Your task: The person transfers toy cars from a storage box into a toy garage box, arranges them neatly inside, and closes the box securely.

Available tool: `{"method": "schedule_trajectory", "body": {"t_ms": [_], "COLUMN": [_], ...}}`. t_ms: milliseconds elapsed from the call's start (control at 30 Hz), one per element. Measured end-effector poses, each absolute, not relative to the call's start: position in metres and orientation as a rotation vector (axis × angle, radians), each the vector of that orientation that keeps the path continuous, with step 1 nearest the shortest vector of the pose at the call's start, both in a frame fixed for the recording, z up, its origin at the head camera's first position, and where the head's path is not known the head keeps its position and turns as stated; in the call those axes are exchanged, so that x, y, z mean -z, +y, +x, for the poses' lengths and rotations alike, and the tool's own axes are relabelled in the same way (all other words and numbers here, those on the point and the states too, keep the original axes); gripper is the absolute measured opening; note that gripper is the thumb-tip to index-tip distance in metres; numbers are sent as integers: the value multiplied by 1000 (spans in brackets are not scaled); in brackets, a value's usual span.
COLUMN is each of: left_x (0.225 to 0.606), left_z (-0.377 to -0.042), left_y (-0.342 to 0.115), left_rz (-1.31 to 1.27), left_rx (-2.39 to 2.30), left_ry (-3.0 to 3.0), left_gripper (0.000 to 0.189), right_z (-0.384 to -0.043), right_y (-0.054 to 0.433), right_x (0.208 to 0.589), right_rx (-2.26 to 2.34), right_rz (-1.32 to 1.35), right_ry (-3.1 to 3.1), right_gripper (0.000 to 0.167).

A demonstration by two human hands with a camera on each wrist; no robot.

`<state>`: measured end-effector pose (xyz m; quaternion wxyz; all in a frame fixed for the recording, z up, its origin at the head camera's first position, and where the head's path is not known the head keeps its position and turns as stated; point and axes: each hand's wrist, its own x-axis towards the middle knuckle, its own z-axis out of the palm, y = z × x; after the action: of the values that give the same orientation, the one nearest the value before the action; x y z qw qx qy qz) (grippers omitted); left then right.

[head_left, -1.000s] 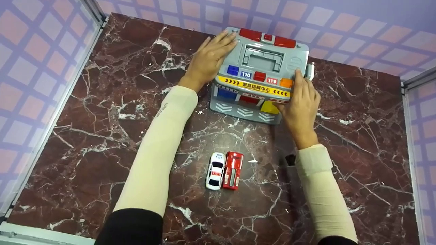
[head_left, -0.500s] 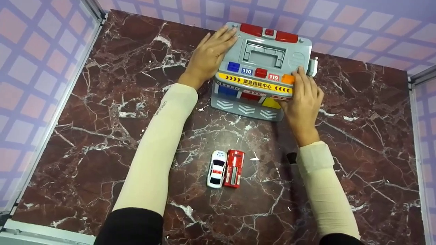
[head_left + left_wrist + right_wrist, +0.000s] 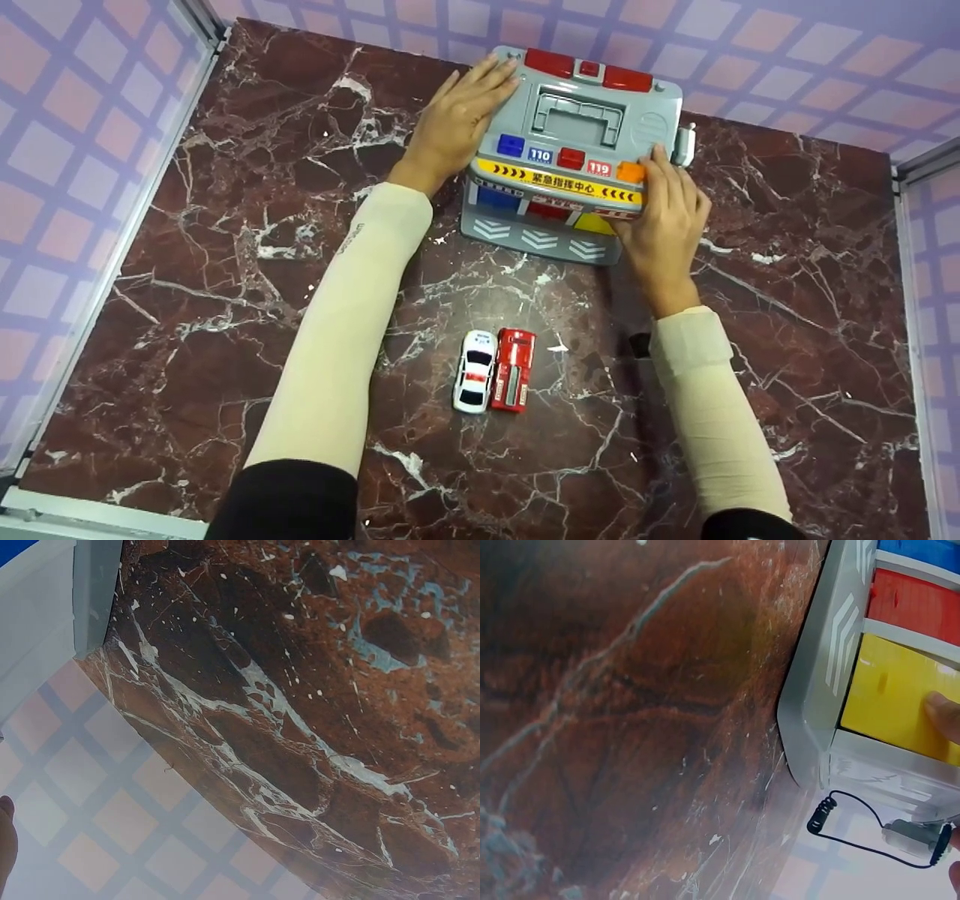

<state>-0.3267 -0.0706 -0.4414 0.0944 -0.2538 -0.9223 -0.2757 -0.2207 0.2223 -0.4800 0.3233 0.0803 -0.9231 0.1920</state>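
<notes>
A grey toy garage (image 3: 645, 105) with a carry handle stands at the back of the marbled surface. On its top are a blue button (image 3: 511, 145), a red button (image 3: 571, 157) and an orange button (image 3: 630, 172). My left hand (image 3: 459, 124) lies with straight fingers on its left edge. At the front right corner, my right hand (image 3: 666, 225) grips the garage, fingers over the top beside the orange button. My right thumb (image 3: 946, 716) touches the yellow door (image 3: 889, 694). Blue (image 3: 930, 550) and red doors (image 3: 915, 606) are beside it.
A white toy car (image 3: 475, 371) and a red toy fire truck (image 3: 514, 370) stand side by side in front of the garage. A small grey piece with a coiled black cord (image 3: 822, 817) hangs at the garage's right side. A patterned wall (image 3: 420, 34) rises behind.
The yellow door stuck out further a second ago and now sits closer to the garage front. Both hands keep their places on the garage. The whole view has shifted slightly.
</notes>
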Motion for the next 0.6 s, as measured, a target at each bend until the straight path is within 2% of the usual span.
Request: {"method": "schedule_trajectory", "body": {"t_ms": [333,600], "left_x": [442,442], "left_z": [-327,-324], "left_y": [-69,-71], "left_rz": [-754,-745], "left_rx": [815,813], "left_ry": [-2730,-2739], "left_gripper": [40,41], "right_z": [-223,-224], "right_y": [223,220], "right_x": [483,484], "right_rx": [-520,-495], "right_rz": [208,199], "right_ry": [-2383,-2371], "right_gripper": [70,60]}}
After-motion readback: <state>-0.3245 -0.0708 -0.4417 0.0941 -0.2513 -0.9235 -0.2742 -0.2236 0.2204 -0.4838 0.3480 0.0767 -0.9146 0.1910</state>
